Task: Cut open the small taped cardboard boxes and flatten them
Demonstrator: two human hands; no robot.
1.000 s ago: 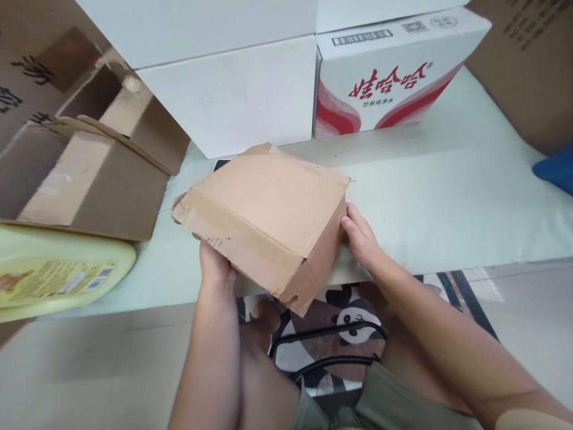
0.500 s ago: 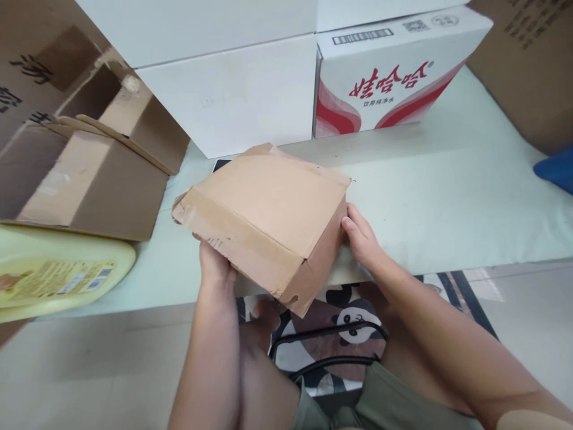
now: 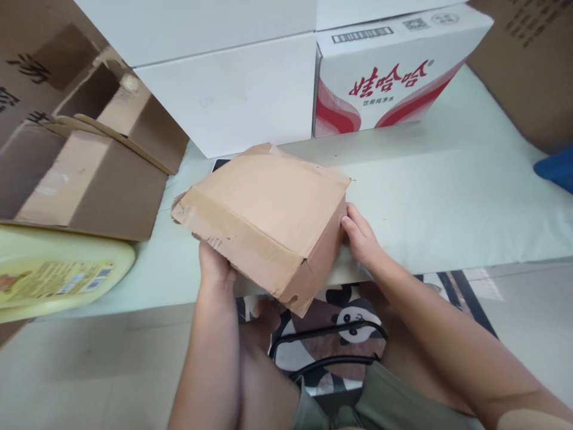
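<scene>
A brown cardboard box (image 3: pixel 268 200) is held tilted over the front edge of the pale green tabletop (image 3: pixel 430 197), one plain face turned up and its edges worn. My left hand (image 3: pixel 215 263) grips it from below at the near left side; its fingers are hidden under the cardboard. On the right side, my right hand (image 3: pixel 359 233) is closed on the box's edge, with the thumb and a finger showing. Behind the box, a dark corner of a flat object (image 3: pixel 219 164) peeks out on the table.
White cartons (image 3: pixel 233 95) and a red-and-white water carton (image 3: pixel 394 77) line the back. At left are an open cardboard box (image 3: pixel 120 185) and a yellow bottle (image 3: pixel 67 269). A blue object (image 3: pixel 555 170) sits at right. Below is a panda-patterned mat (image 3: pixel 353 325) with black bars.
</scene>
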